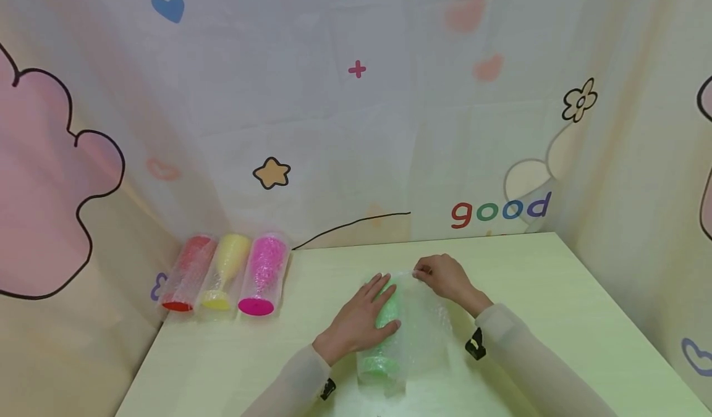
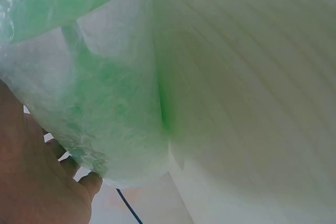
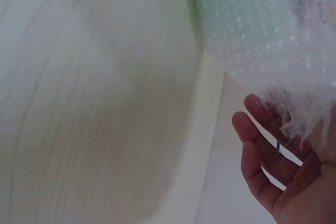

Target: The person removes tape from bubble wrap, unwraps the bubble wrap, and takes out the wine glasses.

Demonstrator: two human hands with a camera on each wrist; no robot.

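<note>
A green object, wide at its base, lies in bubble wrap on the table. In the head view my left hand rests on the wrapped object with its fingers spread; the left wrist view shows my left hand against the wrapped green object. My right hand pinches the upper edge of the wrap, to the right of the object. In the right wrist view the bubble wrap hangs beside my right hand, its thumb hidden and its other fingers loosely bent.
Red, yellow and pink wrapped objects lie side by side at the table's back left. A patterned curtain stands behind the table and at both sides.
</note>
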